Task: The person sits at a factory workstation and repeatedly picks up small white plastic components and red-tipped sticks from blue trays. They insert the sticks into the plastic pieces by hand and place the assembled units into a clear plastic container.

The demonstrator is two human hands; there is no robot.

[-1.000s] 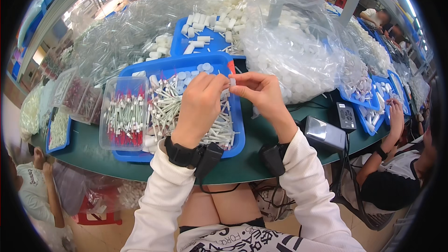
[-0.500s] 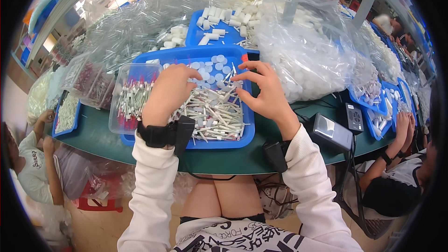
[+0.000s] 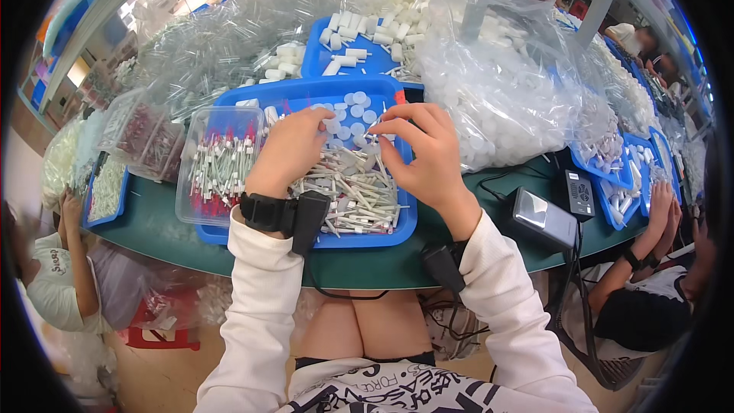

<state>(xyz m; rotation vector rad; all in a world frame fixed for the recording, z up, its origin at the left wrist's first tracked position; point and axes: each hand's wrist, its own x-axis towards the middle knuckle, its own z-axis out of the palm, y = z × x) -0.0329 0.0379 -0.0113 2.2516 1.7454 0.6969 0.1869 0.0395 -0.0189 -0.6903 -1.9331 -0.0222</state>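
Note:
In the blue tray [image 3: 409, 218] lies a heap of thin whitish sticks [image 3: 359, 191], some with pink ends, and several translucent round discs [image 3: 357, 111] at its far side. My left hand [image 3: 290, 149] hangs over the tray's left part, thumb and fingers pinched beside the discs; what they hold, if anything, is hidden. Across from it, my right hand [image 3: 428, 157] pinches thumb and index finger together over the sticks, on something small and pale that is too small to name. A clear plastic box [image 3: 183, 199] of similar pink-tipped sticks rests on the tray's left side.
Behind stands another blue tray [image 3: 315, 61] with white cylindrical pieces. A large clear bag [image 3: 497, 107] of white parts bulges at right, near a grey box-shaped device [image 3: 544, 218] with cables. Clear tubes [image 3: 222, 38] pile up far left. Co-workers sit at both sides.
My right hand has moved left and its spread thumb and fingers have closed into a pinch. The left hand has shifted slightly right and toward me.

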